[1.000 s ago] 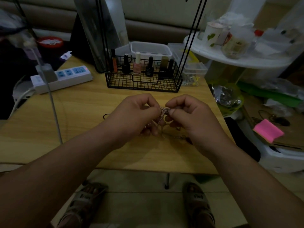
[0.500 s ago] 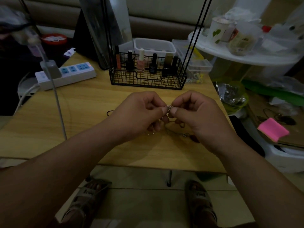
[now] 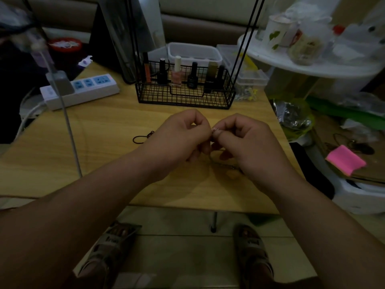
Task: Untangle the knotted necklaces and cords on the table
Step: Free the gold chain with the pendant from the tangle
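Note:
Above the middle of the wooden table (image 3: 104,142), my left hand (image 3: 179,140) and my right hand (image 3: 248,144) meet fingertip to fingertip. Between them they pinch a small knot of thin silvery necklace chain (image 3: 215,129). More of the chain (image 3: 227,165) trails down onto the table under my right hand, mostly hidden. A dark cord (image 3: 142,137) with a loop lies on the table just left of my left hand, partly covered by it.
A black wire basket (image 3: 183,97) of nail polish bottles stands behind the hands. A white power strip (image 3: 83,90) lies at the back left, with a cable (image 3: 70,142) hanging down across the table. Cluttered shelves and a pink pad (image 3: 345,160) sit to the right.
The visible knot between my fingertips has shrunk from a bigger cluster to a tiny bit of chain. Both hands stay pinched together in the same place.

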A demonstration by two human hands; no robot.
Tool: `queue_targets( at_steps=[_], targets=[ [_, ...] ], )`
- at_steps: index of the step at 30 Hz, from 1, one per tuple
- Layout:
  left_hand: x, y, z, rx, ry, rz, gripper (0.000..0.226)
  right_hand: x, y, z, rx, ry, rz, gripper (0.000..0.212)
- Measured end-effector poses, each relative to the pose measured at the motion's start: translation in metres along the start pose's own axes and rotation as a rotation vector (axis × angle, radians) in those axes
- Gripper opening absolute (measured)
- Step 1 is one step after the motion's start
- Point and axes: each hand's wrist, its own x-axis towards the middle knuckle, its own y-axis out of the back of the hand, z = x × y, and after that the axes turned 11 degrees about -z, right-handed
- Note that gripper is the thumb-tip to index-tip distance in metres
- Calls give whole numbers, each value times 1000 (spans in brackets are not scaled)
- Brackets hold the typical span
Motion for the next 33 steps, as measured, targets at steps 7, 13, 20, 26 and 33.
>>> queue_targets(
  at_steps=[7,13,20,26,33],
  targets=[
    [1,3,4,12,-59,-37,6,-3,9,-2,-24,12,-1,2],
    [2,0,4,-91,-38,-4,8,-2,6,-1,292,-57,9,3],
    [3,3,4,3,-36,-79,10,3,16,5,236,-42,-18,7],
    [0,3,8,48,-49,-190,9,5,19,2,529,-120,-111,15],
    [-2,6,7,16,-59,-157,14,4,24,3,564,-104,-193,12]
  ],
)
